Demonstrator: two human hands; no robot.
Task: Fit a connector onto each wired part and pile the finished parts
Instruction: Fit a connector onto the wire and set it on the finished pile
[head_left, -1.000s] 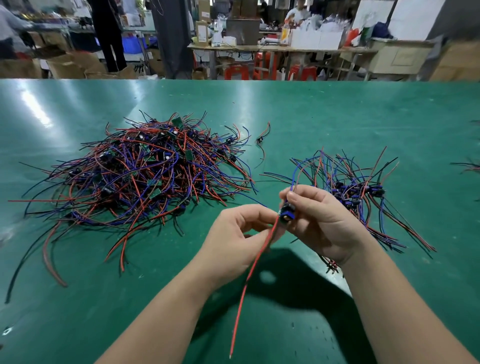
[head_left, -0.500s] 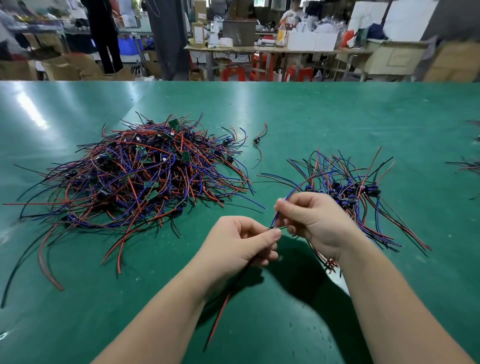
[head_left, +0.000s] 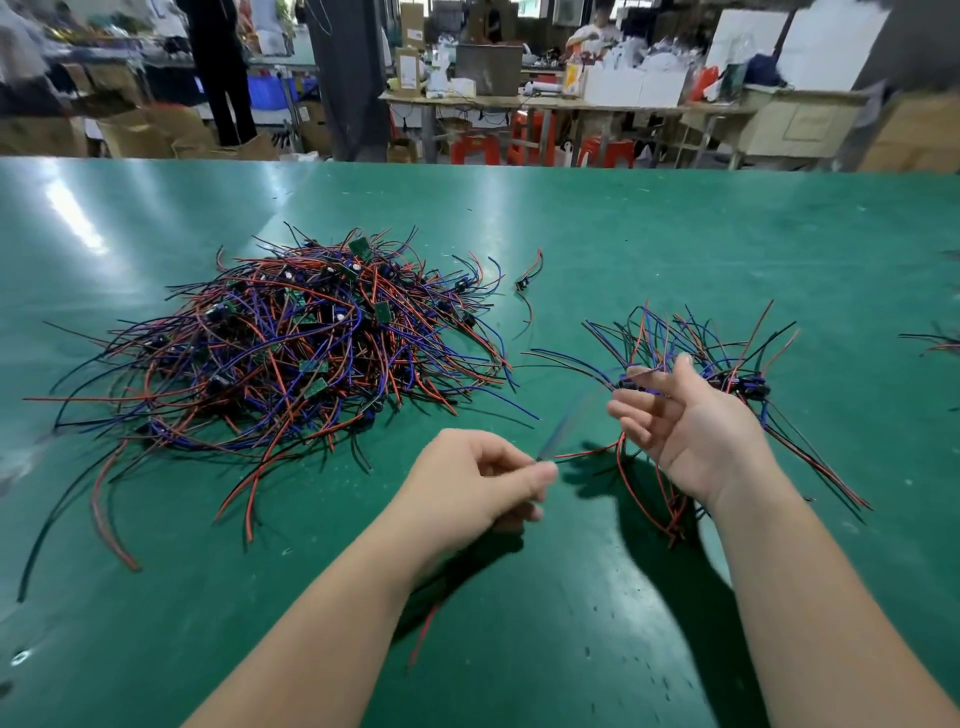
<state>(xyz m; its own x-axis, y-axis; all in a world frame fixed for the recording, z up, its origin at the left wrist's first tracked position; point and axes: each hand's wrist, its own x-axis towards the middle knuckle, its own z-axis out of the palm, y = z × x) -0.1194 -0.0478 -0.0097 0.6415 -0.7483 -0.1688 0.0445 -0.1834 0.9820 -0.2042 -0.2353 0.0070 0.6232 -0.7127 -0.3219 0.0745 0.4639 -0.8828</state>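
The hands have drawn apart since half a second ago. The right hand (head_left: 696, 431) has swung out towards the smaller pile (head_left: 748, 387) and loosened, while the left hand (head_left: 478, 483) keeps its pinch.

The right hand's fingers are now spread and its thumb is lifted clear, with the black body of the wired part (head_left: 626, 384) lying against the index fingertip. The left hand pinches the part's blurred blue lead (head_left: 571, 421) between thumb and forefinger. Two heaps lie on the green table (head_left: 623, 234): the large tangled pile (head_left: 291, 353) on the left and the smaller pile on the right. One loose part (head_left: 523, 283) lies between them, and a few strands (head_left: 940, 340) show at the right edge. Cardboard boxes (head_left: 140, 132) stand behind, their contents unseen. White boxes (head_left: 634, 85) on a far bench hold pale items too blurred to name.
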